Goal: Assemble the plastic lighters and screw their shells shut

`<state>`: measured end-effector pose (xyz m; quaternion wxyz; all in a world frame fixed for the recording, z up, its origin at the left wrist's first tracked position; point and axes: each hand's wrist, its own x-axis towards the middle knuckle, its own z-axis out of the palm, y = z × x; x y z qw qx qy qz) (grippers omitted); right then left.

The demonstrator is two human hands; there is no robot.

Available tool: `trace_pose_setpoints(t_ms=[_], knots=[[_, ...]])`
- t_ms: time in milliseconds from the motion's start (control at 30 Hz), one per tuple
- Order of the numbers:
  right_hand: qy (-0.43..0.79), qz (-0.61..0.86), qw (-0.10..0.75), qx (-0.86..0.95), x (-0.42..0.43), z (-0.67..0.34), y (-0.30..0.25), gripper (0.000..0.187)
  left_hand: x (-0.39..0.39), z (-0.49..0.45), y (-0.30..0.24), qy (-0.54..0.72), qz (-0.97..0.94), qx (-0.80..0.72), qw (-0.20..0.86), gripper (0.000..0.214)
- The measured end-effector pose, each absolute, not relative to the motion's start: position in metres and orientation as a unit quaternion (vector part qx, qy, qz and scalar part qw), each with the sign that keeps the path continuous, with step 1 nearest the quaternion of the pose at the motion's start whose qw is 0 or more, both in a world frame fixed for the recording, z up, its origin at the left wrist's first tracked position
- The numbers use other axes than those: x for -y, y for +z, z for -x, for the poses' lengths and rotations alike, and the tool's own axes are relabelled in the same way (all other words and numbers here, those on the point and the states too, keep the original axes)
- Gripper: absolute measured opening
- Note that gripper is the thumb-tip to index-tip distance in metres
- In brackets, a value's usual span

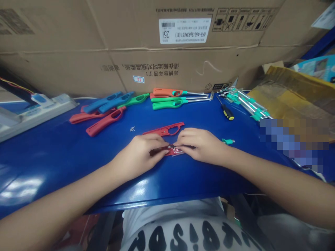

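Observation:
Both hands meet over an opened gas lighter point(172, 151), low on the blue table. A red casing half with a thin white wire inside shows between the fingers. My left hand point(142, 150) is closed, thumb and fingertips pinching the casing's left part. Closed too, my right hand point(197, 144) presses its fingertips at the wire and the casing's right part, covering much of it. A teal nozzle piece point(228, 141) pokes out beyond the right hand. Just behind the hands lies another red casing half point(167, 130), with a trigger-guard loop.
Small metal springs point(132, 129) lie left of centre. Red, blue and green casings point(106, 120) are piled behind, near assembled lighters point(180, 97). A screwdriver point(226, 109), metal lighter rods point(248, 103) and a yellow-brown package point(290, 97) sit right. A power strip point(39, 113) stands left; a cardboard box point(131, 35) walls the back.

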<state>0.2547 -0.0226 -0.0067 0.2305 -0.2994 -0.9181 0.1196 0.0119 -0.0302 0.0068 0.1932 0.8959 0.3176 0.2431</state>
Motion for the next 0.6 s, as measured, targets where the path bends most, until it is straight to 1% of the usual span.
trace_pose_setpoints(t_ms=[200,333,433,533,600], knots=[[0.004,0.275,0.207,0.939,0.025,-0.260,-0.004,0.021,0.034,-0.006,0.015,0.186,-0.916,-0.311,0.170,0.023],[-0.032,0.263,0.187,0.946,0.027,-0.260,-0.004,0.024,0.035,-0.006,0.013,0.156,-0.932,-0.299,0.132,0.025],[-0.011,0.282,0.189,0.940,0.027,-0.258,-0.004,0.022,0.038,-0.010,0.011,0.127,-0.950,-0.282,0.052,0.027],[0.053,0.309,0.206,0.927,0.026,-0.258,-0.002,0.016,0.044,-0.012,0.012,0.098,-0.960,-0.256,-0.056,0.030],[0.092,0.327,0.209,0.917,0.024,-0.259,0.000,0.013,0.047,-0.013,0.013,0.095,-0.960,-0.246,-0.094,0.029]])
